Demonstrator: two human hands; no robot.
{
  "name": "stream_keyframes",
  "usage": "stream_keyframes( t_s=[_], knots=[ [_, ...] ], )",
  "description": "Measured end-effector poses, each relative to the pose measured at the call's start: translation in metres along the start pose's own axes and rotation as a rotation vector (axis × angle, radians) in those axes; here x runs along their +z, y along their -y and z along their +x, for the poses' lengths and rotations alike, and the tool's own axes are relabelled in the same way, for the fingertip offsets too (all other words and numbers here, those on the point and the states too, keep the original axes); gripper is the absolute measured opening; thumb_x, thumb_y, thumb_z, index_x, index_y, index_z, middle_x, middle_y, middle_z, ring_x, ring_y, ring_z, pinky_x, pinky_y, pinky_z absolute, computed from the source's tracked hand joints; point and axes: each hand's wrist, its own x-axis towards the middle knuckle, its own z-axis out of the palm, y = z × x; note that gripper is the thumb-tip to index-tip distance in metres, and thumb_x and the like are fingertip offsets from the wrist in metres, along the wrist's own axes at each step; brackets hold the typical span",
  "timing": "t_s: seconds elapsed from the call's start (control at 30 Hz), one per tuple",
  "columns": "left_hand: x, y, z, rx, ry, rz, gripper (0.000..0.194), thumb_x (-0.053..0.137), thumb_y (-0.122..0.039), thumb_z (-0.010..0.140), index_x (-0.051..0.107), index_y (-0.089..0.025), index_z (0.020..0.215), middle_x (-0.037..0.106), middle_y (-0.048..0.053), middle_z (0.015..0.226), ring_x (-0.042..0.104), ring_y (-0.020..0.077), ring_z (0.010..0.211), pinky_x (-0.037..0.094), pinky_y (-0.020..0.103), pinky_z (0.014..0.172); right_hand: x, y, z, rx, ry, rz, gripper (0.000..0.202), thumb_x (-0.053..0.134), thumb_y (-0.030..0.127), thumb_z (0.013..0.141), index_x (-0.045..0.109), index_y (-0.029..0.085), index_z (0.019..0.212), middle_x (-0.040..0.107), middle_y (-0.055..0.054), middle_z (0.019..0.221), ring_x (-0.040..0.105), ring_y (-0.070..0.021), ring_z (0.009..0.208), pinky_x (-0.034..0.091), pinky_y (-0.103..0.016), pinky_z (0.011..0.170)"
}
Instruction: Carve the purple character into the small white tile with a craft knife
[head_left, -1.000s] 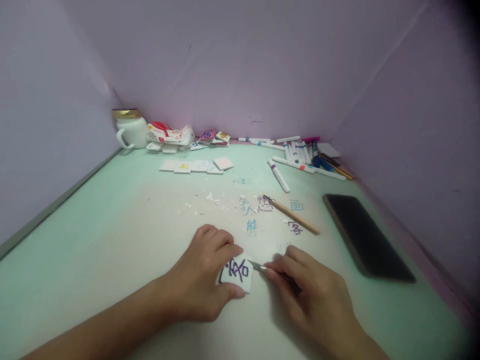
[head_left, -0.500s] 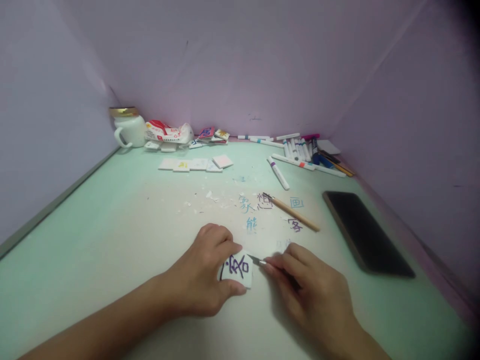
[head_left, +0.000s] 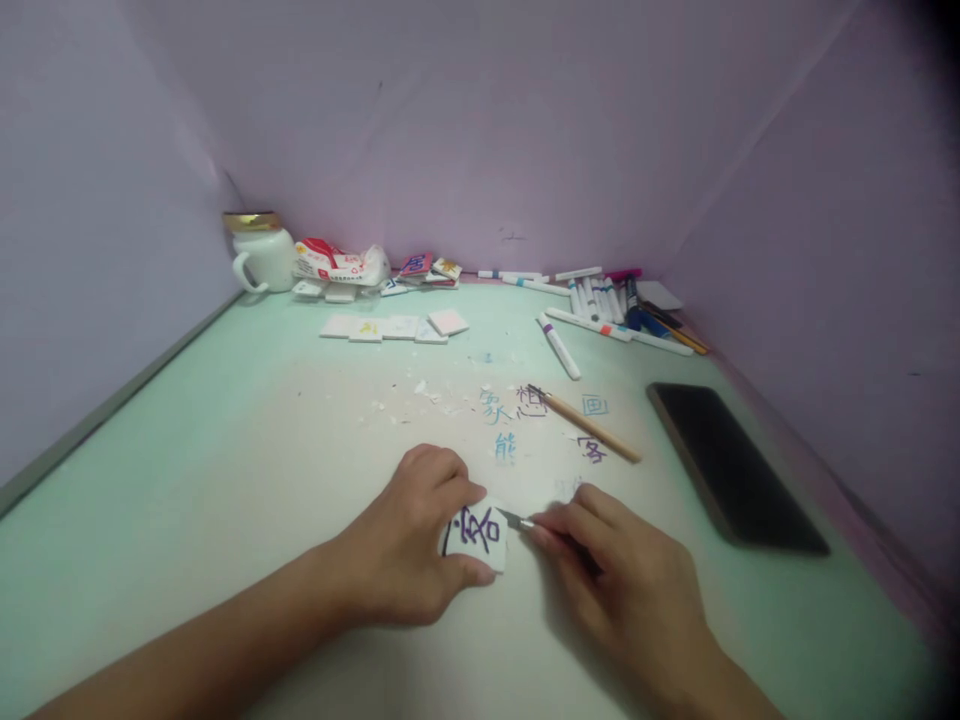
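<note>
Between the thumb and fingers of my left hand (head_left: pixel 420 540) is a small white square tile (head_left: pixel 480 535) bearing a purple handwritten character, turned sideways. My right hand (head_left: pixel 622 570) grips a craft knife (head_left: pixel 517 522) like a pen. The blade points left, its tip at the upper right edge of the tile; whether it cuts in I cannot tell. Most of the knife's handle is hidden by my fingers. Beyond my hands, a wooden-handled tool (head_left: pixel 592 425) with a dark tip lies across characters written on the tabletop (head_left: pixel 375 660).
A dark phone (head_left: pixel 735 465) lies on the right. White shavings (head_left: pixel 421 388) are scattered mid-table. Along the back stand a white lidded mug (head_left: pixel 266 258), a red-and-white packet (head_left: pixel 337 262), a row of white tiles (head_left: pixel 401 326) and several markers (head_left: pixel 589 298). Walls enclose three sides.
The whole view has shifted very slightly. My left hand and the tile are nearly where they were, and the knife tip stays at the tile's upper right edge.
</note>
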Motion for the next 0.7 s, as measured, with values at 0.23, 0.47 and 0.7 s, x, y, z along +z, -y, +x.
stream_keyframes(
  t_s=[0.23, 0.47, 0.7],
  knots=[
    [0.005, 0.003, -0.001, 0.01, -0.031, 0.007, 0.046, 0.08, -0.03, 0.067, 0.061, -0.014, 0.106, 0.052, 0.009, 0.099, 0.048, 0.0262, 0.098, 0.047, 0.045, 0.086, -0.002, -0.001, 0.001, -0.01, 0.046, 0.045, 0.02, 0.053, 0.028, 0.089, 0.066, 0.021, 0.076, 0.055, 0.0, 0.065, 0.051, -0.0118, 0.054, 0.032, -0.024, 0.05],
    [-0.006, 0.0, 0.0, 0.04, 0.081, -0.004, 0.05, 0.069, -0.021, 0.075, 0.054, -0.013, 0.122, 0.053, 0.013, 0.114, 0.047, 0.0282, 0.109, 0.044, 0.047, 0.095, -0.003, -0.003, 0.006, 0.147, -0.069, 0.064, 0.019, 0.055, 0.033, 0.089, 0.07, 0.023, 0.083, 0.06, 0.001, 0.069, 0.056, -0.012, 0.057, 0.036, -0.024, 0.049],
    [0.003, -0.016, -0.003, -0.082, -0.109, 0.283, 0.061, 0.074, -0.049, 0.066, 0.057, -0.011, 0.109, 0.057, 0.016, 0.105, 0.049, 0.0346, 0.098, 0.04, 0.059, 0.089, -0.003, -0.007, 0.011, 0.224, -0.169, 0.115, 0.017, 0.057, 0.033, 0.088, 0.068, 0.023, 0.081, 0.065, 0.0, 0.073, 0.06, -0.0143, 0.062, 0.043, -0.026, 0.056]
  ],
)
